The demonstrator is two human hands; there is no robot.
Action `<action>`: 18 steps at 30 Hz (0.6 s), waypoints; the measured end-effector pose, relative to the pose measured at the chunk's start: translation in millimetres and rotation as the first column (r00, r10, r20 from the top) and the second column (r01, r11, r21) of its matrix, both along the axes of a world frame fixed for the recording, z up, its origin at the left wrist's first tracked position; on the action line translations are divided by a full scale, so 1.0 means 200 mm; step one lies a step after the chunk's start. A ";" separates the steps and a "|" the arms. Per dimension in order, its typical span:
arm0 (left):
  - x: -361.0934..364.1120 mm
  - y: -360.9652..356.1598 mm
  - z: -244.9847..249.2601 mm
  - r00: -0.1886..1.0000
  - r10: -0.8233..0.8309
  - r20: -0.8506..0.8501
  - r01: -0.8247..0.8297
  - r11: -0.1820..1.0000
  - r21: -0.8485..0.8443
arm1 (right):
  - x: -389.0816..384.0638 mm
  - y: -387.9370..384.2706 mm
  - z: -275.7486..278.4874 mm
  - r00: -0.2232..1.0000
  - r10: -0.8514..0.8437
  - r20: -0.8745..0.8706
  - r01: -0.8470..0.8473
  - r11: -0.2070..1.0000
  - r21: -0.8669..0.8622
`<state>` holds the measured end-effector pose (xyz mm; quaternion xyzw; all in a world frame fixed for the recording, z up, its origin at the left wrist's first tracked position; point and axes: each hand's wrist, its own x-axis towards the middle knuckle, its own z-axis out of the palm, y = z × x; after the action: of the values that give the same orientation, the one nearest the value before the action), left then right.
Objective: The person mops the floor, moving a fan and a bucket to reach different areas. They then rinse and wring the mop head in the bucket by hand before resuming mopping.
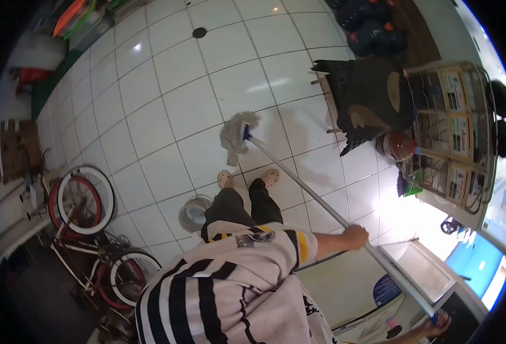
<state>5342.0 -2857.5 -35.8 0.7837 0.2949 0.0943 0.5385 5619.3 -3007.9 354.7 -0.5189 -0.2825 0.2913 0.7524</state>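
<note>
A mop with a shaggy grey head [231,136] rests on the white tiles, a little beyond the person's light clogs. From its blue joint, the long metal handle [299,180] runs down to the lower right. My left hand [355,236] is closed round the handle's upper part, the arm reaching across from a striped sleeve. At the lower right, my right hand [438,324] is closed at the blue end of the handle. A pale bucket [194,213] stands on the floor to the left of the legs.
Bicycles [95,252] stand at the lower left, near a cardboard box [19,150]. On the right are a metal rack [451,135], a dark jagged-edged cover [373,94] and a reddish container [398,146]. Dark bottles [373,37] sit at the upper right. A round drain [199,32] marks the floor.
</note>
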 end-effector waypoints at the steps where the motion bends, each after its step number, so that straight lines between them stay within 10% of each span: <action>1: -0.10 0.09 -0.09 0.993 0.099 0.060 -0.098 0.995 -0.016 | 0.10 0.08 -0.08 0.993 0.111 -0.033 -0.114 0.988 -0.106; 3: -0.34 0.22 -0.36 0.962 0.272 -0.017 -0.267 0.954 0.137 | -0.16 0.47 -0.39 0.993 -0.106 -0.051 0.100 0.989 -0.109; 5: -0.85 0.41 -0.48 0.935 0.281 -0.216 -0.216 0.935 0.281 | -0.35 0.71 -0.75 0.872 0.315 -0.375 -0.327 0.944 0.032; 7: -1.36 0.44 -0.82 0.850 0.465 -0.248 -0.323 0.831 0.453 | -0.88 0.92 -1.11 0.992 -0.021 -0.124 -0.002 0.983 -0.185; 8: -1.67 0.44 -0.90 0.785 0.550 -0.285 -0.418 0.810 0.412 | -1.08 0.94 -1.27 0.923 0.301 -0.239 -0.331 0.938 -0.097; 10: -2.28 0.36 -1.05 0.630 0.683 -0.369 -0.426 0.701 0.572 | -1.76 0.95 -1.42 0.876 0.094 -0.472 -0.245 0.931 -0.269; 12: -2.75 0.17 -0.94 0.397 0.826 -0.401 -0.511 0.562 0.651 | -2.23 0.83 -1.53 0.717 0.510 -0.475 -0.616 0.783 -0.088; 13: -2.88 0.07 -0.97 0.277 0.879 -0.389 -0.447 0.476 0.758 | -2.42 0.79 -1.49 0.692 0.442 -0.571 -0.610 0.781 -0.135; 17: -2.69 -0.05 -0.97 0.328 0.651 -0.685 -0.449 0.745 0.493 | -2.06 0.84 -1.52 0.585 0.578 -0.568 -0.744 0.662 -0.092; 18: -2.53 -0.05 -0.97 0.494 0.646 -0.583 -0.457 0.763 0.458 | -2.03 0.87 -1.33 0.868 0.171 -0.467 -0.375 0.841 -0.390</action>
<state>4835.2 -2866.7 -228.8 0.6776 0.7014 -0.0127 0.2208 5212.8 -2832.9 88.4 -0.5643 -0.1103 0.5605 0.5960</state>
